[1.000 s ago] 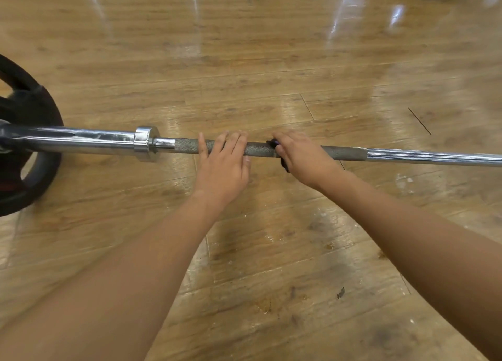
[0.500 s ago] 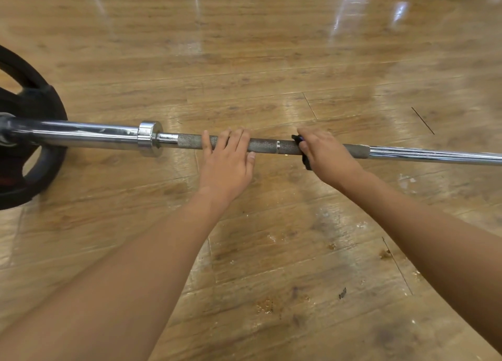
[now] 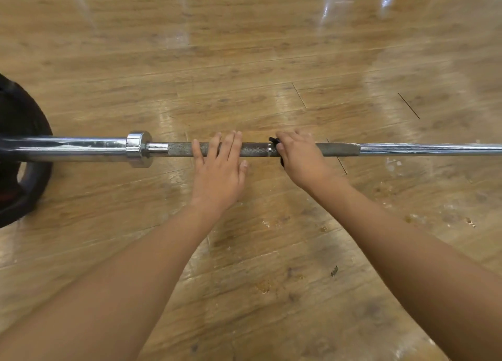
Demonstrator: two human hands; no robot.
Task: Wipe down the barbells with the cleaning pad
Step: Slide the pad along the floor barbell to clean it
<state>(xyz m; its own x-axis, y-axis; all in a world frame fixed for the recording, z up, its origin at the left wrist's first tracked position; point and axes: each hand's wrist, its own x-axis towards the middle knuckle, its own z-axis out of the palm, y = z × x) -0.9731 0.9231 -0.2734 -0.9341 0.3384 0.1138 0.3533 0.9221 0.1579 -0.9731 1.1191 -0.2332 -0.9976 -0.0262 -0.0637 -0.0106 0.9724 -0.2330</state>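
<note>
So, barbell [image 3: 258,149]: lies level across the view from left to right, low over the floor; a grey knurled stretch sits in the middle, with smooth chrome running off to the right.
Cleaning pad [image 3: 272,140]: dark, wrapped on the knurled stretch; only small black edges show above and below the bar at the thumb side of the right hand.
Right hand [image 3: 300,159]: curled over the bar, gripping the pad against it.
Left hand [image 3: 220,176]: just beside the right one, palm down, fingers straight and laid across the knurling, holding nothing.
Collar [image 3: 138,149]: chrome ring left of the knurling, at the start of the thick sleeve [image 3: 68,147].
Weight plate [image 3: 21,116]: black, on the sleeve at the left edge.
Floor [image 3: 244,62]: glossy wood planks, with pale crumbs [image 3: 264,286] scattered near the arms.
</note>
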